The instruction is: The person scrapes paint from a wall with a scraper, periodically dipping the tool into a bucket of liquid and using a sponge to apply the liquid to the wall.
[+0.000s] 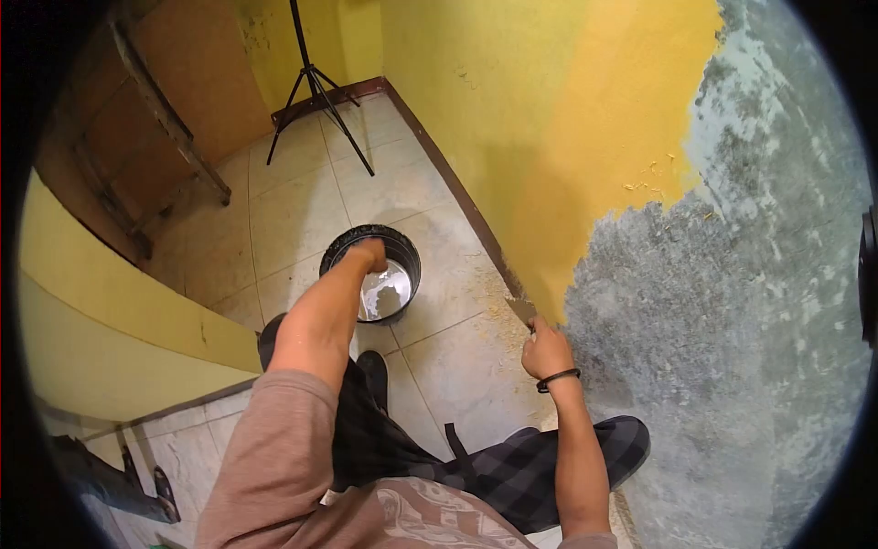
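My left hand (373, 254) reaches into a black bucket (413, 282) on the floor, its fingers curled downward. What they hold, if anything, is hidden. Pale, shiny liquid (384, 295) lies in the bottom of the bucket. Down by the foot of the wall, my right hand (547, 351), with a dark band on the wrist, grips a putty knife (521, 309). Its flat blade points up and left, close to the brown baseboard (462, 206). Beside this hand the yellow paint (540, 137) ends in a ragged edge against bare grey wall (677, 302).
Paint scraps (501, 334) litter the tiled floor along the baseboard. A black tripod (315, 87) stands in the far corner. To the left are a low yellow partition (137, 302) and a wooden ladder-like frame (169, 114). My bent legs (512, 467) are below me.
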{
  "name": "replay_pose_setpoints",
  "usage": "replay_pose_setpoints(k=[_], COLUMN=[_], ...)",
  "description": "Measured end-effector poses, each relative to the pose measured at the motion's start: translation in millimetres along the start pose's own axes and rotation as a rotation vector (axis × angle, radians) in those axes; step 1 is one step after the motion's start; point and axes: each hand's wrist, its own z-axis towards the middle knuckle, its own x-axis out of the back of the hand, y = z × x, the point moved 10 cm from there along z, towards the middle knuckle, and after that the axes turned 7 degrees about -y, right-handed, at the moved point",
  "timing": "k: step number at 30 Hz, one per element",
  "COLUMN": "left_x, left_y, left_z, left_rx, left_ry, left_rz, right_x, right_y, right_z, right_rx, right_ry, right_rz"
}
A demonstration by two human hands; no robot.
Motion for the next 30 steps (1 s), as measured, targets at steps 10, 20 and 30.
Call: replay_pose_setpoints(k=[10, 20, 30], left_x=[-174.0, -94.6, -115.9], left_y=[-73.4, -53.8, -42.2], left_z=[155.2, 88.2, 69.4], left_rx=[0.205, 0.194, 0.142], left_ry=[0.088, 0.210, -0.135], left_rz=[-0.067, -0.163, -0.524], right_x=[-9.7, -32.1, -33.4], right_y=[-14.4, -21.5, -26.4], right_z=[-3.0, 6.1, -1.7], right_rx=[0.023, 0.070, 0.101], right_ry=[-0.082, -0.193, -0.165], right_rz=[-0.091, -0.139, -0.107])
